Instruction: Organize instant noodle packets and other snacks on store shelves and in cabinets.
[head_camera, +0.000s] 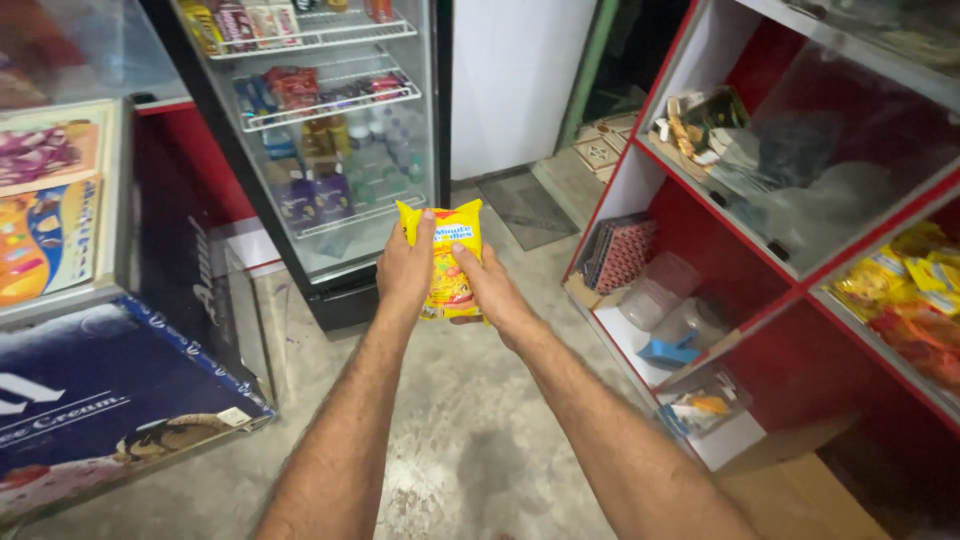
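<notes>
A yellow noodle packet (449, 254) is held upright in front of me, over the concrete floor. My left hand (404, 268) grips its left edge, thumb near the top corner. My right hand (488, 285) grips its right side, fingers wrapped across the lower front. Both arms reach forward from the bottom of the view. The packet's lower part is hidden by my fingers.
A glass-door fridge (330, 150) with drinks and packets stands ahead. A chest freezer (90, 390) with a printed lid sits at the left. A red and white glass-fronted shelf unit (760, 260) at the right holds jars, boxes and yellow packets (900, 290).
</notes>
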